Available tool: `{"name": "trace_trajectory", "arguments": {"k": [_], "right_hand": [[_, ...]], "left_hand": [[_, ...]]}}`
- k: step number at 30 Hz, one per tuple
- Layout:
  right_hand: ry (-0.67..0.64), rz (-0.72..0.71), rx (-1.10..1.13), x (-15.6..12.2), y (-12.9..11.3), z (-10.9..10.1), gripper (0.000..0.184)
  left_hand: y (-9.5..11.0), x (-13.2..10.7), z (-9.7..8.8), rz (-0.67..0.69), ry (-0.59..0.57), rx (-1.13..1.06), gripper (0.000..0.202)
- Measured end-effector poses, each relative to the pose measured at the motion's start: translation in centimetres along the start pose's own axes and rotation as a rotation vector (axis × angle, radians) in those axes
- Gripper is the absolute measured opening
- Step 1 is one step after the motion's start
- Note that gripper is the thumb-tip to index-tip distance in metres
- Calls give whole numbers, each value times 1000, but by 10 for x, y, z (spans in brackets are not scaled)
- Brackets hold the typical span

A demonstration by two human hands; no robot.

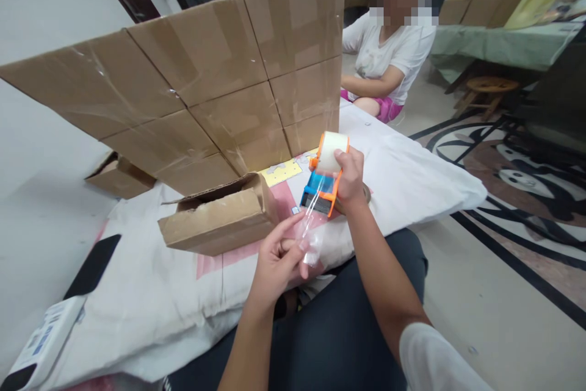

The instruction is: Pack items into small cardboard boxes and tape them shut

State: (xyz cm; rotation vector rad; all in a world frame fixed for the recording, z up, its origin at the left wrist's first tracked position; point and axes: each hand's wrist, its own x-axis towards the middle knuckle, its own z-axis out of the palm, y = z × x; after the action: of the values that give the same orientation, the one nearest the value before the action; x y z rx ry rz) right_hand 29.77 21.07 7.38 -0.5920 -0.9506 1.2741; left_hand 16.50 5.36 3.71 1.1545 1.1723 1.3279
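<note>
My right hand (351,176) is closed round a tape dispenser (320,193) with an orange and blue frame and a wide roll of clear tape. From the dispenser a strip of clear tape (311,220) stretches down to my left hand (281,257). My left thumb and fingers pinch its loose end. Just left of my hands lies a small cardboard box (220,220) with its top flap partly raised. Behind it rises a wall of taped cardboard boxes (229,55), stacked in rows.
White sacking (141,281) covers the low work surface. Another carton (121,174) sits behind the stack at left. A black and white object (46,336) lies at the near left. A person in a white shirt (389,61) sits beyond the stack, near a wooden stool (489,89).
</note>
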Motion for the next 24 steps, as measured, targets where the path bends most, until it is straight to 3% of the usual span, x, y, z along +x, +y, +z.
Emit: {"name": "trace_trajectory", "arguments": {"k": [8,24], "right_hand": [[8,-13,19,6,3,-1,22],[208,-20,24,6,8,1,21]], "left_hand": [[15,-4,3,72,-47,140,35],[2,5,0,320,-13,483,39]]}}
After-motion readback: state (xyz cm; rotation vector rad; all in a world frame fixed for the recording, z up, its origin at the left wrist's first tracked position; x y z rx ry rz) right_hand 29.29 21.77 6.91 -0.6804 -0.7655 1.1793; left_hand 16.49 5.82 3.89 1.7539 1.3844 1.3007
